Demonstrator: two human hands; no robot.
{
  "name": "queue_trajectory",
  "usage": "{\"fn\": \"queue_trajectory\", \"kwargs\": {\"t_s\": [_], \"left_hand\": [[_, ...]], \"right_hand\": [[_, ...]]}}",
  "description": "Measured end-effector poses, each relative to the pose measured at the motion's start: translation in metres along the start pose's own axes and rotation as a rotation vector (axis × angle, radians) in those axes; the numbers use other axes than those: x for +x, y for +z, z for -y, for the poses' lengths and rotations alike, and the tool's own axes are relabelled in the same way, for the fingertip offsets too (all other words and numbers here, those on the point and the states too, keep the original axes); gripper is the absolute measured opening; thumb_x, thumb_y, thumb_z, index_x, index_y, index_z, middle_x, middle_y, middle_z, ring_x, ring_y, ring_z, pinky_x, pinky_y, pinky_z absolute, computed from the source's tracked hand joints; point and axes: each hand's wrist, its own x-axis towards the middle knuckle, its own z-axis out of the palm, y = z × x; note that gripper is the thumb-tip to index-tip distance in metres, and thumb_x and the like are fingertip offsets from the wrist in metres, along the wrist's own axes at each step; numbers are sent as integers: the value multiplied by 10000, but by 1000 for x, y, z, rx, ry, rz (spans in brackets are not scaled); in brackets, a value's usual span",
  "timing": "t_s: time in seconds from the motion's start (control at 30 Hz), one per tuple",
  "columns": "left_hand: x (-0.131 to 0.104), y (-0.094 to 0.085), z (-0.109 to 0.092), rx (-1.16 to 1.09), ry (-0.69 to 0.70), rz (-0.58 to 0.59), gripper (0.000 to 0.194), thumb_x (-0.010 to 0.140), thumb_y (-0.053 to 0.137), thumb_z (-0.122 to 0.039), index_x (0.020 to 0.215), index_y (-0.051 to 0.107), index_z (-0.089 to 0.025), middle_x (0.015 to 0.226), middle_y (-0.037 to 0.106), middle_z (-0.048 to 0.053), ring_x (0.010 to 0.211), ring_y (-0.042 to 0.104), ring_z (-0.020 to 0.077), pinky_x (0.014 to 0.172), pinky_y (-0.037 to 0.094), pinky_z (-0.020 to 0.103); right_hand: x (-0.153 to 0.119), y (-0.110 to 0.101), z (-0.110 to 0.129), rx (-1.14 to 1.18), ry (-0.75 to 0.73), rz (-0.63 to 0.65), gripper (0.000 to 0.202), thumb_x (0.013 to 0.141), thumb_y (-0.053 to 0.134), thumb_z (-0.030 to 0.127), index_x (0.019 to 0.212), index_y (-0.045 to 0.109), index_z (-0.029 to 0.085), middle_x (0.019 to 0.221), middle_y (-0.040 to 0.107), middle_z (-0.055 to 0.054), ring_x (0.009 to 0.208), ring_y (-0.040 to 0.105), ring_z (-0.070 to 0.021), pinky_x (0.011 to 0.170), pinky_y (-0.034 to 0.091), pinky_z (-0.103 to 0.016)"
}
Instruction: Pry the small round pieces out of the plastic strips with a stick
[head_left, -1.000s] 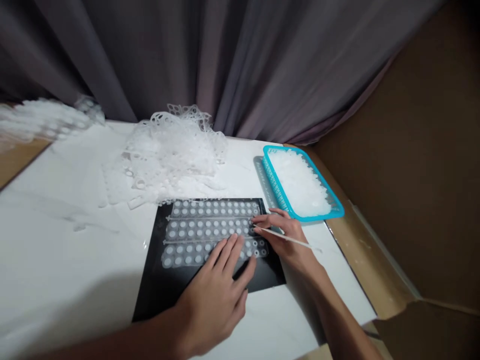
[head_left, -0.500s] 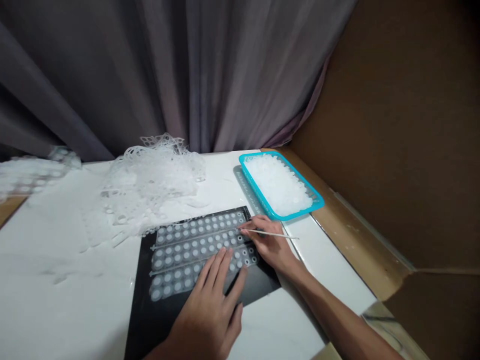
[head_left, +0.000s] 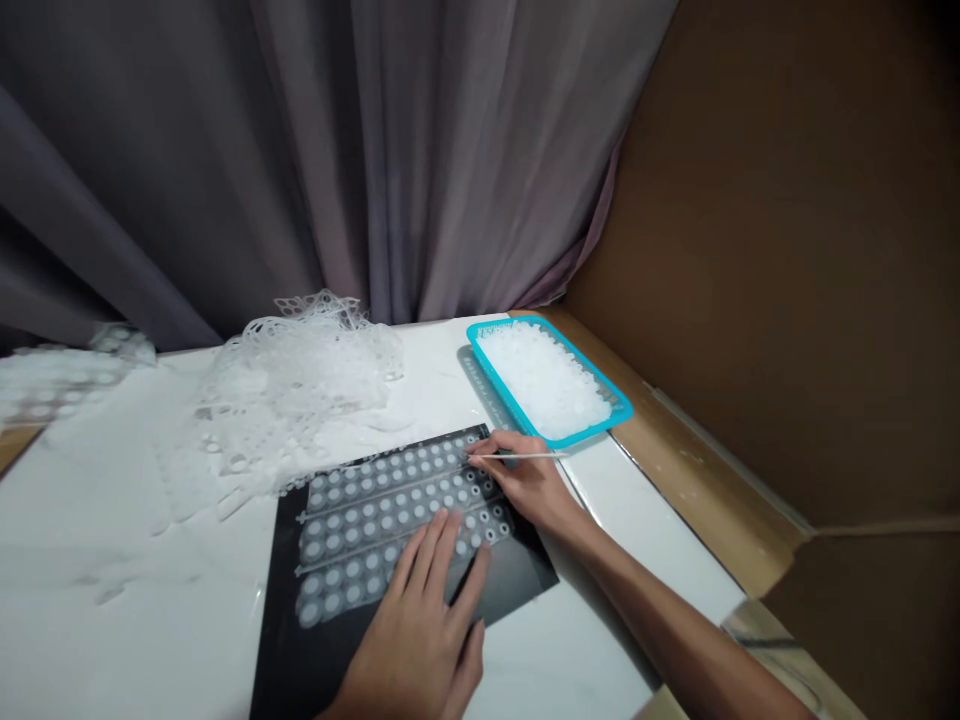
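Note:
A translucent sheet with rows of round white pieces (head_left: 352,535) lies on a black mat (head_left: 289,640). My left hand (head_left: 424,610) rests flat across the lower middle of the sheet, fingers stretched out. Pinched in my right hand (head_left: 525,475) is a thin white stick (head_left: 536,456), held over the sheet's upper right corner. Near that right end, several round spots show dark centres. What the stick's tip touches is hidden by my fingers.
A turquoise basket (head_left: 624,412) full of small white pieces (head_left: 547,380) stands beyond my right hand. Lacy translucent scrap sheets (head_left: 300,370) are heaped at the back left. More dotted sheets (head_left: 60,380) lie far left. A curtain (head_left: 315,150) hangs behind, and a brown panel (head_left: 765,250) rises at right.
My right hand has shifted slightly left and toward the sheet's top row, and the stick lies flatter. My left hand stays on the sheet. The whole view has tilted a little.

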Motion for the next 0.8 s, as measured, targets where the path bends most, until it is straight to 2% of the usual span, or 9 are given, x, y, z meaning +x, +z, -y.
{"fn": "queue_trajectory", "kwargs": {"t_s": [0.17, 0.4, 0.57, 0.67, 0.8], "left_hand": [[1, 1, 0, -19, -17, -6, 683, 902, 671, -243, 1568, 551, -145, 1727, 402, 251, 1611, 357, 433, 1260, 308, 550], [1, 2, 1, -19, -14, -9, 721, 888, 689, -267, 1583, 533, -156, 1706, 417, 266, 1615, 347, 432, 1258, 301, 546], [0, 3, -1, -24, -31, -5, 741, 869, 688, -247, 1587, 527, -164, 1711, 422, 241, 1625, 326, 430, 1262, 301, 553], [0, 3, -1, -41, -39, -3, 743, 872, 684, -245, 1594, 526, -170, 1712, 433, 215, 1630, 318, 417, 1269, 298, 543], [0, 3, 0, -53, -42, -2, 757, 886, 680, -255, 1619, 506, -173, 1717, 434, 204, 1634, 314, 414, 1277, 288, 538]], "right_hand": [[4, -2, -4, -69, -41, 52, 169, 1015, 764, 315, 854, 778, 268, 1016, 859, -45, 1018, 806, -297, 946, 590, -467], [4, -5, -6, 6, 4, 97, 220, 1018, 766, 394, 849, 780, 255, 1022, 856, -72, 1041, 814, -314, 910, 617, -467], [5, -10, -2, 8, 41, 136, 207, 1015, 773, 354, 837, 754, 251, 1052, 856, -76, 1083, 806, -319, 941, 589, -455], [4, -7, -4, -57, 22, 139, 187, 1024, 751, 285, 839, 744, 254, 1078, 860, -60, 1054, 801, -306, 938, 567, -449], [1, 2, -14, -248, -87, 106, 189, 1028, 720, 214, 850, 764, 263, 1095, 862, -50, 988, 778, -284, 933, 534, -440]]}}
